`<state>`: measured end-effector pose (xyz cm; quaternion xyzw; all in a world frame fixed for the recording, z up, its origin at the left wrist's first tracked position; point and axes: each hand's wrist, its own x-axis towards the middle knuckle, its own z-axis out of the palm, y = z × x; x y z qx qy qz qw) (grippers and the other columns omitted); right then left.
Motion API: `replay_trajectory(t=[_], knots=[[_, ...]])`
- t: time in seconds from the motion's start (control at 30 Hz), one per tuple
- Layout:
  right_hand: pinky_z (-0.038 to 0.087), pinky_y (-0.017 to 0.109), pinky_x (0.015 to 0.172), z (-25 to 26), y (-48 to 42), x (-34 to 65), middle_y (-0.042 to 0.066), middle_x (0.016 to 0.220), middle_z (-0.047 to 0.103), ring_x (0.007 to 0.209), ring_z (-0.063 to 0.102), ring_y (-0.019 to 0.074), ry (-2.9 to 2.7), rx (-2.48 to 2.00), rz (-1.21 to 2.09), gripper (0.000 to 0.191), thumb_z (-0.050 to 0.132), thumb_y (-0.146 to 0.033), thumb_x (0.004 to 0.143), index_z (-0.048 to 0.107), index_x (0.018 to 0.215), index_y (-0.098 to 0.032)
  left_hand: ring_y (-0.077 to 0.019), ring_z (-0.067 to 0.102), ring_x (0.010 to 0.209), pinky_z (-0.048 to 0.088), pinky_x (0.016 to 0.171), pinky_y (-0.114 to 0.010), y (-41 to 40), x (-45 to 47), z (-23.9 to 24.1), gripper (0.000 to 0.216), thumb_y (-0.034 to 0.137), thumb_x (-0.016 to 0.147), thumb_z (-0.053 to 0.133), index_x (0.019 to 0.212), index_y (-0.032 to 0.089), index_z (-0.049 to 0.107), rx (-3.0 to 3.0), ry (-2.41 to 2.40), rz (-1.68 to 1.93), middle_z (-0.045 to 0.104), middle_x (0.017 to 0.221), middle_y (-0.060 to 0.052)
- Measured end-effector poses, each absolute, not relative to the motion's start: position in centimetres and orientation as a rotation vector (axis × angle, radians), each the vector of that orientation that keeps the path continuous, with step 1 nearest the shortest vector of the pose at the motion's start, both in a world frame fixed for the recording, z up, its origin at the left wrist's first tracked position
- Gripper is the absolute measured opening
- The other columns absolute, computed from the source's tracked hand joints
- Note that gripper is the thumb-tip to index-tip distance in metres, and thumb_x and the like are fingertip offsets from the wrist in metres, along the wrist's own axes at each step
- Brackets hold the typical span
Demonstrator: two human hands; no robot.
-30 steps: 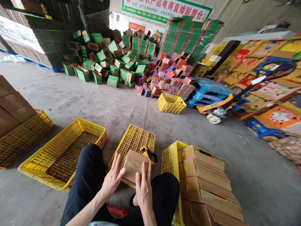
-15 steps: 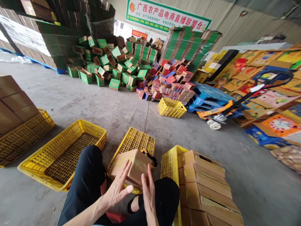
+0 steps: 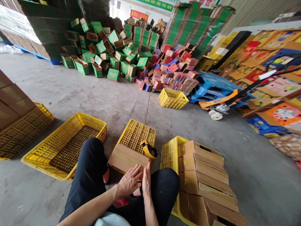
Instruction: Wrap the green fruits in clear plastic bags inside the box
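Note:
A brown cardboard box [image 3: 128, 156] with clear tape along it lies on an upturned yellow crate [image 3: 138, 134] between my knees. My left hand [image 3: 129, 180] is open, its fingers stretched over the box's near edge. My right hand [image 3: 146, 182] is open too, held edge-on with straight fingers at the box's near right corner. Neither hand grips around the box. Just beyond the box, a yellow and black tape dispenser [image 3: 148, 149] rests on the crate's right side.
On my right stands a yellow crate [image 3: 169, 157] packed with several cardboard boxes [image 3: 211, 179]. To my left is a yellow crate [image 3: 70, 142] with a bare bottom, and beyond it another with stacked boxes [image 3: 17, 97]. Ahead are green cartons [image 3: 113, 74], blue pallets [image 3: 211, 82] and an orange pallet jack [image 3: 221, 103].
The box, tilted up between my hands before, now lies lower on the crate, uncovering the tape dispenser. Both hands have come closer together at its near edge. My view has tipped downward.

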<state>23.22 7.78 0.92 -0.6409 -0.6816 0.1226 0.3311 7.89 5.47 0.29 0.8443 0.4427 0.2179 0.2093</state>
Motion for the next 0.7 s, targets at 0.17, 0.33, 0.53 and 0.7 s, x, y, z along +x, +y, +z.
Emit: replay_trajectory(t=[0.17,0.33,0.53,0.7], knots=[[0.041,0.068,0.122,-1.2,6.5,21.6,0.024,0.173,0.042,0.16,0.04,0.0413,-1.865,-1.7,0.222,0.071,0.029,-0.057,0.115,0.033,0.173,-0.017,-0.0336,0.046,0.16,0.046,0.126,-0.056,5.1,2.6,0.0,0.062,0.038,0.107,0.058,0.167,0.024,0.047,2.358,1.416,0.594,0.043,0.175,-0.016],[0.039,0.076,0.119,-0.6,6.4,20.9,0.028,0.169,0.047,0.161,0.037,0.0462,-1.954,-1.86,0.089,0.067,0.032,-0.051,0.115,0.039,0.171,-0.014,-0.033,0.045,0.161,0.044,0.126,-0.061,4.6,-3.7,0.0,0.056,0.035,0.113,0.046,0.168,0.026,0.045,2.274,1.764,0.659,0.047,0.173,-0.015],[0.039,0.077,0.12,-0.2,4.5,18.1,0.029,0.166,0.051,0.158,0.041,0.049,-1.969,-1.805,0.017,0.065,0.037,-0.052,0.114,0.053,0.163,-0.013,-0.0355,0.05,0.155,0.053,0.119,-0.057,4.7,-4.1,0.0,0.05,0.039,0.111,0.049,0.156,0.019,0.06,2.197,1.911,0.859,0.056,0.164,-0.019],[0.051,0.068,0.115,-0.3,3.1,14.7,0.025,0.163,0.053,0.153,0.048,0.0465,-2.056,-1.687,0.009,0.055,0.043,-0.04,0.113,0.051,0.164,-0.019,-0.0403,0.044,0.155,0.056,0.114,-0.06,4.6,-2.1,0.4,0.043,0.036,0.109,0.052,0.147,0.026,0.07,2.175,1.941,0.947,0.052,0.164,-0.017]])
